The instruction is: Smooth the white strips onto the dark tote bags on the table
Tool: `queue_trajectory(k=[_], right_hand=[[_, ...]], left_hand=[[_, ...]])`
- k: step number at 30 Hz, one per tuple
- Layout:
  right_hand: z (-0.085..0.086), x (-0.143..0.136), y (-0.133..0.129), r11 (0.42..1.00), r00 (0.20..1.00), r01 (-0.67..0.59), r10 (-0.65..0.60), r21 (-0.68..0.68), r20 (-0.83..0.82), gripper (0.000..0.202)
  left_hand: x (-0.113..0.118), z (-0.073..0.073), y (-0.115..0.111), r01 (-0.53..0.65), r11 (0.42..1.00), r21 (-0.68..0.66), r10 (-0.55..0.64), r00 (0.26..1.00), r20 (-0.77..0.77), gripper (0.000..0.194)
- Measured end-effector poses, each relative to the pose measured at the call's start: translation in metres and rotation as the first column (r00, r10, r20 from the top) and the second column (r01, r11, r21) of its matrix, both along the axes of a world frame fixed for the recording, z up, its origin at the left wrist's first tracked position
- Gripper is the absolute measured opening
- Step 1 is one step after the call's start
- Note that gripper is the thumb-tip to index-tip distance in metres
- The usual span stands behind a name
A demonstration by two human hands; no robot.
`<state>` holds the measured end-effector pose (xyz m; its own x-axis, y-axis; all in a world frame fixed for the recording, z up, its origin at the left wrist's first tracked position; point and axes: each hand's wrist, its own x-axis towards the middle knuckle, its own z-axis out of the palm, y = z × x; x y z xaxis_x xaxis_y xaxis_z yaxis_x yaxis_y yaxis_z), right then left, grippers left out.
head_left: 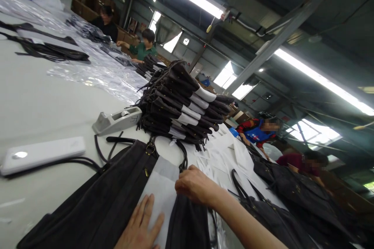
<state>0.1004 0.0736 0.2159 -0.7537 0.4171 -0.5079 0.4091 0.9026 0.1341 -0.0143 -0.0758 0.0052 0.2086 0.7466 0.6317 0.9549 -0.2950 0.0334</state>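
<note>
A dark handbag (117, 186) lies on the white table in front of me, its thin handles at the top end. A strip of white paper (162, 183) runs lengthwise over its middle. My left hand (142, 223) rests flat on the lower part of this paper, fingers spread. At the paper's upper right edge, beside the base of a handle (183, 153), the fingers of my right hand (193, 184) are curled closed. What they grip is hidden. Small brass-coloured fittings (150, 148) show near the top of the bag.
Beyond the bag rises a stack of folded dark bags (178, 105) with white paper bands. A tape dispenser (117, 120) and a white oblong device (43, 153) lie left. Clear plastic (99, 78) covers the far table. More dark bags (292, 198) lie right; several people work farther off.
</note>
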Motion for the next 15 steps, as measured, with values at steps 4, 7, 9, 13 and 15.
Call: queue_trajectory(k=[4, 7, 9, 13, 15], right_hand=[[-0.019, -0.014, 0.021, 0.997, 0.989, -0.071, 0.066, 0.039, 0.129, 0.013], [-0.038, -0.023, 0.037, 0.994, 0.979, -0.101, 0.092, 0.041, 0.181, 0.012], [-0.051, -0.027, 0.046, 0.994, 0.975, -0.104, 0.095, 0.036, 0.200, 0.012], [-0.074, -0.032, 0.059, 0.997, 0.975, -0.082, 0.079, 0.005, 0.208, 0.013], [-0.081, -0.032, 0.064, 0.998, 0.976, -0.061, 0.061, -0.007, 0.211, 0.011]], left_hand=[[0.003, -0.015, 0.006, -0.029, 0.997, 0.073, 0.032, 0.999, -0.035, 0.066], [0.006, -0.026, 0.010, -0.073, 0.989, 0.131, 0.079, 0.996, -0.041, 0.055], [0.007, -0.029, 0.012, -0.101, 0.981, 0.168, 0.108, 0.993, -0.036, 0.049], [0.003, -0.026, 0.013, -0.083, 0.981, 0.178, 0.105, 0.988, -0.118, 0.045], [0.001, -0.024, 0.013, -0.077, 0.981, 0.178, 0.101, 0.986, -0.129, 0.044]])
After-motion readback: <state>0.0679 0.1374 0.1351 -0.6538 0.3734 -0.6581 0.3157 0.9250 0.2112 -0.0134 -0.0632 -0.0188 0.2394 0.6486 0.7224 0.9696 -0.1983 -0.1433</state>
